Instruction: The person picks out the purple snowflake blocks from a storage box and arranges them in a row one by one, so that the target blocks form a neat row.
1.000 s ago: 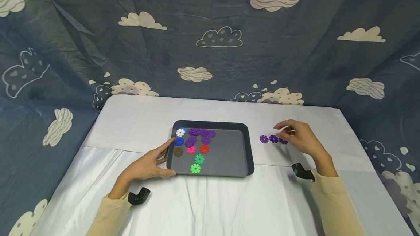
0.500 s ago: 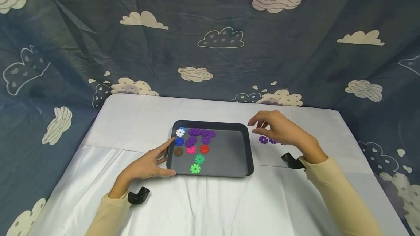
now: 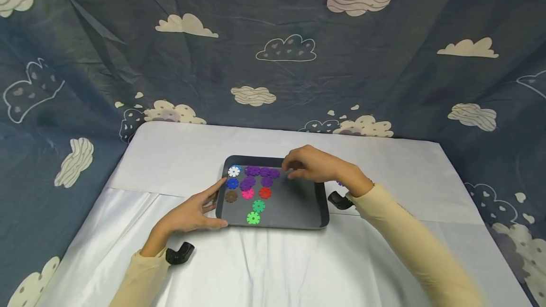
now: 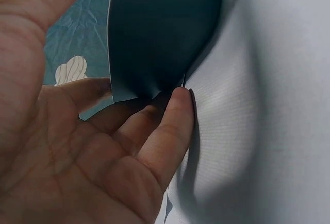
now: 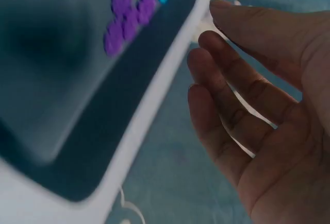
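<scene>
A dark grey tray [image 3: 294,219] stands on the white-covered table. On its left part lie several notched plastic discs: purple discs [image 3: 252,171] at the back, a blue disc [image 3: 232,183], a white disc [image 3: 233,171], a brown disc [image 3: 231,196], a pink disc [image 3: 247,194], a red disc [image 3: 265,193] and two green discs [image 3: 258,206]. My left hand [image 3: 187,214] holds the tray's left edge, thumb near the front corner. Over the tray's back right part hovers my right hand [image 3: 311,165], fingers loosely bent; the right wrist view shows nothing between them.
A purple disc [image 3: 340,183] lies on the table right of the tray, mostly hidden by the right wrist. A dark cloud-patterned cloth [image 3: 286,94] hangs behind and beside the table [image 3: 192,155].
My right hand has moved left, from above the purple discs on the table to above the tray. The left hand and the discs in the tray stay put.
</scene>
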Motion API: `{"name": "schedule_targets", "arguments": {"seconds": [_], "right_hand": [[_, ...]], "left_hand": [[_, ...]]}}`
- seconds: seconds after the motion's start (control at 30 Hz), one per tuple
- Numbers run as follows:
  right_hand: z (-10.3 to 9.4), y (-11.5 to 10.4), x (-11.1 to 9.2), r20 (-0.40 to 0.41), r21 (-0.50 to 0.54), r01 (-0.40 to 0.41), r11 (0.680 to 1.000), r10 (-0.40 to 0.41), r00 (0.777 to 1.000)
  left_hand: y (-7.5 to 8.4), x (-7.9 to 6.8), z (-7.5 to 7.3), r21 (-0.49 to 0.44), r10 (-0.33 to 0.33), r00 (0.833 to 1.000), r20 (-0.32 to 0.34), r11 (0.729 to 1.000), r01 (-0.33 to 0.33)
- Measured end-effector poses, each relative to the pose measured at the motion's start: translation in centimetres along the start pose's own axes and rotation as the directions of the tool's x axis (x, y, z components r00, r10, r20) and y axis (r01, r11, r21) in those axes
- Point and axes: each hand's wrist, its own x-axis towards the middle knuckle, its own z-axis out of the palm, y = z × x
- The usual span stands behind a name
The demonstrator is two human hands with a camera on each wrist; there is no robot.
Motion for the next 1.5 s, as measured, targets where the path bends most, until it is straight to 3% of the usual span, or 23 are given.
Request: {"name": "schedule_targets", "arguments": {"seconds": [0.37, 0.5, 0.6, 0.7, 0.93, 1.27, 1.5], "right_hand": [[3.4, -1.3, 5.6, 0.167, 0.056, 0.072, 0.996, -0.08, 0.983], [4.5, -1.1, 7.3, 0.204, 0.208, 0.062, 0.976, -0.105, 0.973], [5.1, -1.0, 8.2, 0.23, 0.349, 0.011, 0.937, -0.098, 0.968], [5.7, -1.0, 8.8, 0.245, 0.423, -0.046, 0.905, -0.065, 0.967], [7.4, -0.9, 9.2, 0.235, 0.38, -0.126, 0.916, 0.037, 0.971], [7.5, -1.0, 9.7, 0.224, 0.384, -0.169, 0.908, 0.085, 0.971], [7.7, -1.1, 9.6, 0.212, 0.341, -0.158, 0.927, 0.088, 0.973]], "left_hand": [[-0.2, -0.2, 0.2, -0.015, -0.015, 1.0, 0.004, 1.0, 0.015], [-0.2, -0.3, 0.1, -0.018, -0.008, 1.0, 0.004, 1.0, 0.008], [-0.2, -0.1, 0.1, -0.018, -0.004, 1.0, 0.008, 1.0, 0.004], [-0.3, 0.0, 0.1, -0.016, -0.006, 1.0, 0.012, 1.0, 0.006], [-0.2, 0.0, 0.2, -0.015, -0.007, 1.0, 0.013, 1.0, 0.008], [-0.1, 0.0, 0.2, -0.014, 0.001, 1.0, 0.013, 1.0, -0.001], [-0.1, 0.2, 0.2, -0.019, 0.009, 1.0, 0.01, 1.0, -0.008]]}}
